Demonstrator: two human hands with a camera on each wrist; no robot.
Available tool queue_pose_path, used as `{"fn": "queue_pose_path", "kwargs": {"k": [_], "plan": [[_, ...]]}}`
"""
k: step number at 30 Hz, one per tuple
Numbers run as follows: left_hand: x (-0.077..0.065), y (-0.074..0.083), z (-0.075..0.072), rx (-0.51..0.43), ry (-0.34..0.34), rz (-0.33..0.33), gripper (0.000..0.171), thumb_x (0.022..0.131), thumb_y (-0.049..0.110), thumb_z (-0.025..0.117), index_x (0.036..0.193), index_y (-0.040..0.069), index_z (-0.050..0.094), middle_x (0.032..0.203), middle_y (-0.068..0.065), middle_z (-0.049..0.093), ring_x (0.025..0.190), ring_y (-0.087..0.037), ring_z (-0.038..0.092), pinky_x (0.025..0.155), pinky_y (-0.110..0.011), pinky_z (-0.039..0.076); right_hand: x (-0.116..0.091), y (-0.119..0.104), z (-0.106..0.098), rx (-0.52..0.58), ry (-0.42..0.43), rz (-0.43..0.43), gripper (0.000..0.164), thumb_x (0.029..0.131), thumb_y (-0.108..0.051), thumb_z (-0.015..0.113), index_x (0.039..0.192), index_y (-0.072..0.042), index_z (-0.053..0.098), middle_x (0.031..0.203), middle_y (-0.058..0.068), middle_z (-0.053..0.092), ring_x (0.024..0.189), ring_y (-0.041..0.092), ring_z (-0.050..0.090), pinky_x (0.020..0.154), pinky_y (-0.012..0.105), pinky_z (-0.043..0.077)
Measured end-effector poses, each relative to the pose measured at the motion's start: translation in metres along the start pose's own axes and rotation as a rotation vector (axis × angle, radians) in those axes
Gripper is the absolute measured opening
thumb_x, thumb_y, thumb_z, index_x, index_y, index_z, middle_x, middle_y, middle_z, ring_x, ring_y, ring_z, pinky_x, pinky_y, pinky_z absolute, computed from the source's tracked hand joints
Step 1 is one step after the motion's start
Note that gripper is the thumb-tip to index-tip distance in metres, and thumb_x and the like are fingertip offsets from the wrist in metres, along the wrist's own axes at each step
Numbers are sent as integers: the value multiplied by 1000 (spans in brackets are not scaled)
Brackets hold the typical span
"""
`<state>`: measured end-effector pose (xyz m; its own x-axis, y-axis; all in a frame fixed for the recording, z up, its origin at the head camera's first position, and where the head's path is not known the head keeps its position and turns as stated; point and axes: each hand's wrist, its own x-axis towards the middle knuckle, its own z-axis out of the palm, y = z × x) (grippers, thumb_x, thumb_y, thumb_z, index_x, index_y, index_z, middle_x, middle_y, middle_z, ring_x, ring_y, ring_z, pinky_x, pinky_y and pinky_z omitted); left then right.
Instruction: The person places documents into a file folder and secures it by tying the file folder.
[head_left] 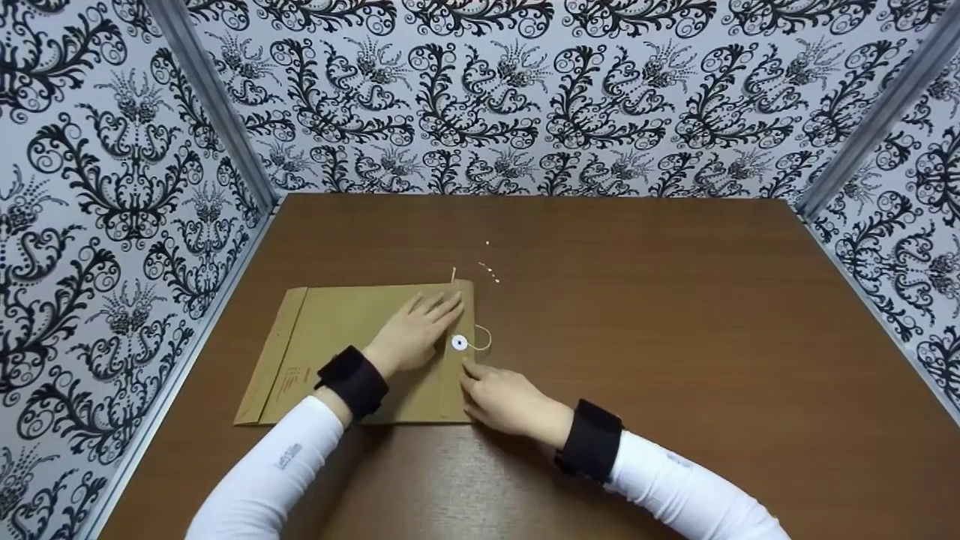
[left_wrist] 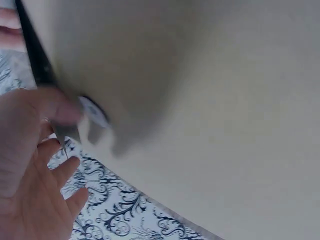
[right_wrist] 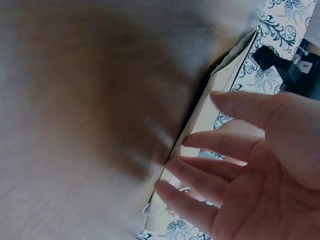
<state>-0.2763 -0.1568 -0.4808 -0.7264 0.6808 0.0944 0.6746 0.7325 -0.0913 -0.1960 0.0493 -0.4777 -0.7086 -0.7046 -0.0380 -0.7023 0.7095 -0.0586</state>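
Observation:
A brown paper envelope [head_left: 345,322] lies on the table, its narrow folded strip toward the left. Near its right edge sits a white round button [head_left: 460,343], from which a thin string [head_left: 490,339] loops out past the edge. My left hand [head_left: 416,330] rests on the upper right part of the envelope, fingers extended, just left of the button. Below the button, my right hand [head_left: 506,397] touches the envelope's right edge. Its fingers [right_wrist: 195,177] are spread and only slightly bent along that edge in the right wrist view.
The brown wooden table [head_left: 660,315] extends right of the envelope. Several small pale bits [head_left: 490,270] lie beyond its upper right corner. Patterned walls [head_left: 525,97] enclose the back and sides. Black bands [head_left: 592,441] circle both wrists.

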Motion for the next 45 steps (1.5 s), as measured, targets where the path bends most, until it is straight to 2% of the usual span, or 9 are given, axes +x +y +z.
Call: {"fn": "queue_pose_path", "kwargs": {"k": [5, 10, 17, 22, 25, 29, 34, 40, 45], "plan": [[2, 0, 2, -43, -64, -20, 69, 91, 11, 64, 156, 3, 40, 164, -15, 40, 151, -37, 41, 125, -58, 30, 0, -1, 2, -27, 16, -5, 47, 97, -26, 69, 135, 1, 63, 147, 22, 59, 131, 30, 64, 108, 47, 53], [3, 1, 1, -9, -94, -23, 67, 91, 13, 63, 154, 2, 42, 163, -15, 43, 149, -37, 44, 123, -57, 32, 1, -2, 2, -46, 21, -1, 46, 96, -27, 70, 132, 0, 66, 146, 20, 60, 130, 28, 64, 108, 47, 52], [5, -2, 2, -10, -170, -50, 68, 91, 14, 62, 155, 4, 42, 163, -13, 42, 151, -35, 42, 124, -58, 31, 3, -5, 3, -42, -5, 6, 48, 96, -30, 70, 133, 0, 65, 146, 20, 60, 133, 27, 62, 111, 47, 50], [6, -2, -2, -47, -215, -74, 71, 90, 13, 64, 156, 6, 41, 165, -12, 40, 152, -34, 41, 123, -63, 30, 4, -7, 1, -41, -5, 2, 45, 96, -32, 70, 129, -2, 68, 145, 19, 61, 130, 28, 64, 109, 45, 52], [8, 0, -6, -44, -232, -80, 73, 89, 14, 68, 156, 6, 41, 165, -12, 40, 151, -34, 42, 122, -65, 30, 4, -7, -1, -36, 0, 1, 42, 95, -32, 72, 125, -3, 69, 143, 18, 63, 124, 30, 67, 105, 44, 54], [12, 3, -6, -35, -250, -105, 74, 90, 15, 69, 157, 8, 40, 166, -9, 39, 150, -37, 42, 120, -68, 30, 3, -8, -4, -18, -8, -16, 37, 94, -29, 73, 121, -4, 70, 138, 15, 65, 123, 29, 67, 107, 46, 53], [22, 4, -5, -88, -282, -179, 73, 92, 14, 66, 159, 12, 36, 169, -7, 33, 151, -42, 38, 116, -75, 30, 2, -6, -8, 50, -18, -49, 24, 94, -25, 72, 109, -6, 72, 130, 12, 68, 117, 28, 68, 105, 45, 54], [40, 4, -6, -140, -306, -225, 75, 94, 11, 64, 161, 15, 32, 171, -6, 28, 154, -44, 33, 108, -72, 42, -3, -3, -10, 73, -45, -6, 31, 97, -27, 68, 118, -5, 71, 141, 14, 64, 126, 32, 66, 108, 43, 53], [53, 5, -7, -160, -320, -251, 75, 94, 11, 65, 161, 14, 32, 171, -7, 27, 153, -45, 33, 106, -67, 48, -6, 0, -12, 106, -65, 18, 31, 98, -28, 66, 119, -6, 70, 145, 14, 62, 126, 33, 66, 105, 45, 54]]}}
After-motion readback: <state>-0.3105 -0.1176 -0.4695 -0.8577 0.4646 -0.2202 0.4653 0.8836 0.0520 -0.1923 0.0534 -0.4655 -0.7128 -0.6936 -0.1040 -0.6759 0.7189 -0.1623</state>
